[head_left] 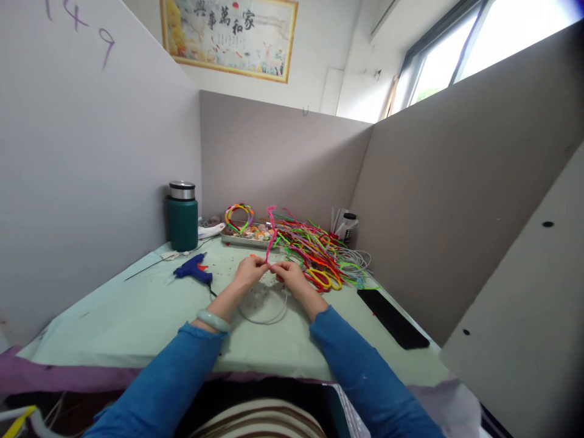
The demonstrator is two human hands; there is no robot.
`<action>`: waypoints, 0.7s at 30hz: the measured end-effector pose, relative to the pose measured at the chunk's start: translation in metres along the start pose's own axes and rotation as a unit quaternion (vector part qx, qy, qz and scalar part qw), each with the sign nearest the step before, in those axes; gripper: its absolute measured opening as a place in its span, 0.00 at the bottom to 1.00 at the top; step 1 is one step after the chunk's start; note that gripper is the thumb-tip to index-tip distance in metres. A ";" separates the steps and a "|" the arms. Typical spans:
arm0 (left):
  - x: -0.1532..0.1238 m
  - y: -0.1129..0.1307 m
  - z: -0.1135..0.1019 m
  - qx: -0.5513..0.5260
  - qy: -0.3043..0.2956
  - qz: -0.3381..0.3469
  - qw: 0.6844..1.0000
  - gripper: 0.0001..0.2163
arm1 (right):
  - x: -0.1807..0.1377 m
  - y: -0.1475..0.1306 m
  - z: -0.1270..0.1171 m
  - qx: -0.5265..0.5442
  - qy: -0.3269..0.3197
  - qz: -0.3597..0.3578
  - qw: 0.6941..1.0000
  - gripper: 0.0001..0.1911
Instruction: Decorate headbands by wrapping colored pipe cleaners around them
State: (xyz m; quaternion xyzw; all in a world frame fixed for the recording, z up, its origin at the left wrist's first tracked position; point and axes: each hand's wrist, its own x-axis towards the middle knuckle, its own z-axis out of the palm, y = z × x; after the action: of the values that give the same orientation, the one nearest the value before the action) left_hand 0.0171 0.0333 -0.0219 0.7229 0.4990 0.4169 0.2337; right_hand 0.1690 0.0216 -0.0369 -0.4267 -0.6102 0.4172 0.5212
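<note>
A pink pipe cleaner [272, 234] rises from between my hands, its upper end loosely bent. My left hand [250, 271] pinches it near its lower end. The fingertips of my right hand [291, 275] are closed close beside, also at the pink strand. Below the hands curves a thin grey wire hoop [264, 323], its upper part hidden by my fingers. To the right lies a large tangled pile of coloured pipe cleaners [314, 246].
On the left are a blue glue gun [194, 268] and a green bottle [182, 222]. A metal tray [244, 241] of small decorations stands at the back beside colourful hoops [228, 218]. A coil of grey wire [362, 260] and a black flat object [392, 319] lie right. Grey partitions [283, 158] enclose the table.
</note>
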 end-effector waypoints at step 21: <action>0.001 -0.002 0.000 -0.037 0.003 0.013 0.999 0.12 | 0.001 0.003 -0.002 0.022 0.008 -0.014 1.000 0.12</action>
State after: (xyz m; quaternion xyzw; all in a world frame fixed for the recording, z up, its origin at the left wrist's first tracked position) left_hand 0.0165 0.0353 -0.0229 0.7187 0.4747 0.4404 0.2532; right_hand 0.1707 0.0236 -0.0397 -0.4101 -0.6026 0.4200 0.5407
